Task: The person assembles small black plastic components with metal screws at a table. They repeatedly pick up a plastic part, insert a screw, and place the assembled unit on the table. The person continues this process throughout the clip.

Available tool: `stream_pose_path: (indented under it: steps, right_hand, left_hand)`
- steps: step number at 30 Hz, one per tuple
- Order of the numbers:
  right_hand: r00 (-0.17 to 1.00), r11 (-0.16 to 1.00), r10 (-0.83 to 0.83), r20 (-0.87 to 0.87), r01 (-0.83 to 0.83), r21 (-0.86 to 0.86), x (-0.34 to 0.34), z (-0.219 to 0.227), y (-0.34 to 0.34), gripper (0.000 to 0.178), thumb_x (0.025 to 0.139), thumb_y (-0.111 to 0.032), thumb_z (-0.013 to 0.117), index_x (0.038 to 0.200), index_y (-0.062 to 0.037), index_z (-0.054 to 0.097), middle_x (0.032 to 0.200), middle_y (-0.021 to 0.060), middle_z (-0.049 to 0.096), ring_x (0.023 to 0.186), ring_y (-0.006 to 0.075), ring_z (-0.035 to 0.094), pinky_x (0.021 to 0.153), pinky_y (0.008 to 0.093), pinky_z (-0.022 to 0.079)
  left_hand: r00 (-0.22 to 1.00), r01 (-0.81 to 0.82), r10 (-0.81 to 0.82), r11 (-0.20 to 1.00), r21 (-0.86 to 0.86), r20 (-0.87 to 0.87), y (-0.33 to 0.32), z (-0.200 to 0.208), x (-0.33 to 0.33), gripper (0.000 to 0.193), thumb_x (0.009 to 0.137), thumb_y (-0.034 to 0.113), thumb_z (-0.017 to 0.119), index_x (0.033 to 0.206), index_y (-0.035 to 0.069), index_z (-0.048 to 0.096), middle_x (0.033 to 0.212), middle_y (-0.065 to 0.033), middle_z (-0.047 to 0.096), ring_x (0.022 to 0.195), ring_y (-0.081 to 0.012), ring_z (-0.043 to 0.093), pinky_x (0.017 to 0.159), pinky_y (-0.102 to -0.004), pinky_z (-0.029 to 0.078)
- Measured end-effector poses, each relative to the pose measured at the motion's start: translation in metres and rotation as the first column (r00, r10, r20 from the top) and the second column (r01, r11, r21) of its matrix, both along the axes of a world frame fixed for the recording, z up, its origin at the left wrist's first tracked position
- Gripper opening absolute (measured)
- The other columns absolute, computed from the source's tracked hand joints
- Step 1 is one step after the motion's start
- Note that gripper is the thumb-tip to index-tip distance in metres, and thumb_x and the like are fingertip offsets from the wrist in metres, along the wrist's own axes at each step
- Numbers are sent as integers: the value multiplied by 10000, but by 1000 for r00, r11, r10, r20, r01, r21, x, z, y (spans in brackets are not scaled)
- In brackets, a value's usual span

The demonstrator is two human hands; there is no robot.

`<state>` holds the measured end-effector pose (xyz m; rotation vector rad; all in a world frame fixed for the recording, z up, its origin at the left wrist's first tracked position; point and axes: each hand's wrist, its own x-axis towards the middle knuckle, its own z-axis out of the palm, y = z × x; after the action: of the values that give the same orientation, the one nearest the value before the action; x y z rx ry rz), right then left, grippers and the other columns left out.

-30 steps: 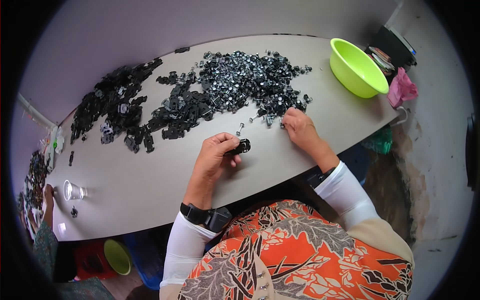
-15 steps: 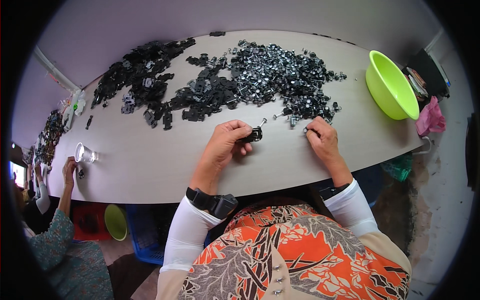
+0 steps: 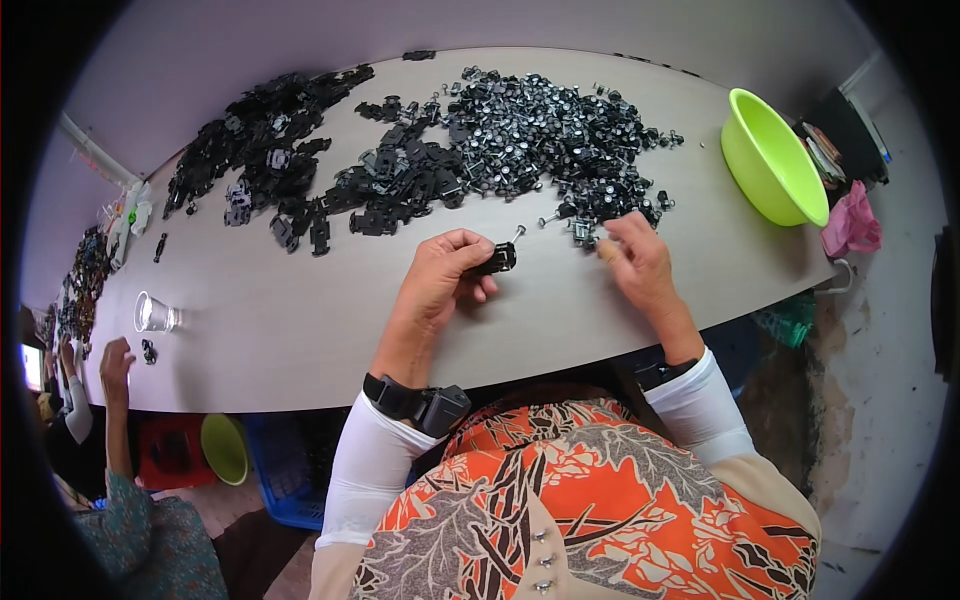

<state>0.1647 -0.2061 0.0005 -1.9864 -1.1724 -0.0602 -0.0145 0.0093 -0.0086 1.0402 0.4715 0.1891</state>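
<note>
Black toy-car chassis [image 3: 501, 260], one

We list it pinched in the left hand [image 3: 445, 272], above the table [image 3: 560, 325]; likely light, stiff, smooth plastic, best held by its long edges. Right hand [image 3: 640, 262]: loosely curled beside the wheel-and-axle pile [image 3: 545, 130]; contents, we cannot tell.

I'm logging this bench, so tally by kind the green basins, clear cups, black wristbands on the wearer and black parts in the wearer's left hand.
Green basins: 2
Clear cup: 1
Black wristbands: 2
Black part in left hand: 1
Total: 6
</note>
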Motion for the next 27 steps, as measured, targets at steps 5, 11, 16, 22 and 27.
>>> stream_pose_path:
  steps: [5,11,16,22,27]
  right_hand:
    - [944,990,139,298,-135,-34,9,-14,11,190,734,-12,678,908,-12,601,884,103,572,783,318,575,698,384,484]
    - [923,923,203,328,-68,-379,3,19,15,67,762,-73,601,808,-41,564,799,130,550,783,343,595,674,453,477]
    - [929,877,315,196,-205,-434,16,31,15,121,736,-103,655,778,0,606,702,170,581,660,357,601,610,447,460]
    - [985,921,146,-93,-169,-350,24,19,2,147,730,-97,702,807,11,640,713,145,552,662,313,569,608,391,434]
    - [991,977,133,-5,-132,-169,24,7,-8,129,741,-61,691,804,13,607,790,125,508,731,301,548,647,374,438]
  left_hand:
    - [999,-41,41,999,-12,-12,-2,1,2,138,886,154,668,858,30,614,746,-70,642,528,-126,620,433,-215,476]
    - [1000,-28,28,1000,10,-8,0,-6,0,148,862,127,663,916,-3,620,734,-89,639,538,-148,640,428,-222,484]
    - [1000,18,-18,1000,1,-17,-2,-8,6,159,895,148,654,919,-3,609,755,-85,639,542,-155,647,416,-222,497]
    - [998,57,-54,991,-120,25,-16,-5,23,188,891,155,654,952,-15,601,790,-122,645,563,-197,666,463,-268,549]
    - [999,37,-40,989,-144,-17,-19,-2,15,182,894,121,635,989,-32,602,805,-125,641,617,-212,691,493,-267,574]
